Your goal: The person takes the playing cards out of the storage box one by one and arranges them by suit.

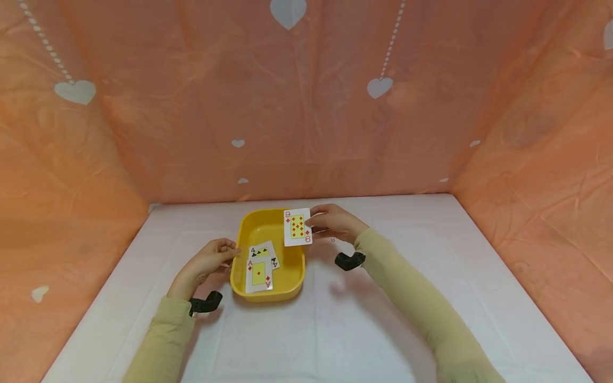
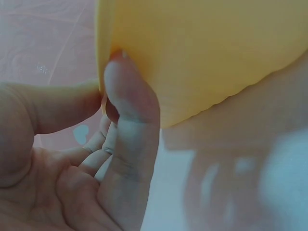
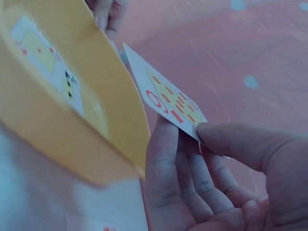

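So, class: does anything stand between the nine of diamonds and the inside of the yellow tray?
Nothing visible: in the head view, the nine of diamonds, pinched by the right hand, overlaps the yellow tray's right rim.

- Table [image 1: 268, 346]: white; far edge adjoins the backdrop.
- Backdrop [image 1: 306, 111]: orange, creased; behind the table and at both sides.
- Hearts [image 1: 380, 88]: white, various sizes, on the backdrop.
- Dotted lines [image 1: 394, 36]: two, white; each ends at a heart.

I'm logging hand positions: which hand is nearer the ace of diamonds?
Left. The left hand pinches the yellow tray's rim near the ace; the right hand holds another card by the opposite side.
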Tool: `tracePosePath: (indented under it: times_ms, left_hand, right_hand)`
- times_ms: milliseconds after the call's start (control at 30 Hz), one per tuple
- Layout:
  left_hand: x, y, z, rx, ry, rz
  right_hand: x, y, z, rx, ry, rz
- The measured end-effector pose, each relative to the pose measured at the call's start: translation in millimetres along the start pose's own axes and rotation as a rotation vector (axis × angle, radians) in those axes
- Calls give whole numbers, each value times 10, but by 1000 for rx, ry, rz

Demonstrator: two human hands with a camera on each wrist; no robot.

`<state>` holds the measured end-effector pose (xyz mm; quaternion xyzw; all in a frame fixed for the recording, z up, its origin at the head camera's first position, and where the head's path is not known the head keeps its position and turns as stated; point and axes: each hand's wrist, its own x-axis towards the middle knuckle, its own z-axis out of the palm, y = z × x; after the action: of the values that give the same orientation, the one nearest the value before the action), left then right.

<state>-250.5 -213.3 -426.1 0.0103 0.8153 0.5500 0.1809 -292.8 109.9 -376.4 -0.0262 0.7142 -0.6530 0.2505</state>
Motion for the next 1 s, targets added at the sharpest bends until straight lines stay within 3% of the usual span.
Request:
tracePosePath:
  times_ms: [300, 667, 1000]
  left_hand:
    - [-46, -21, 1, -9, 7, 2]
    - [-113, -42, -25, -15, 8, -13]
    - [-115, -38, -69, 2, 26, -23]
  right_hand:
    - [-218, 91, -462, 62, 43, -52]
    - [-251, 386, -951, 51, 143, -14]
    - [-334, 499, -1281, -7, 203, 17]
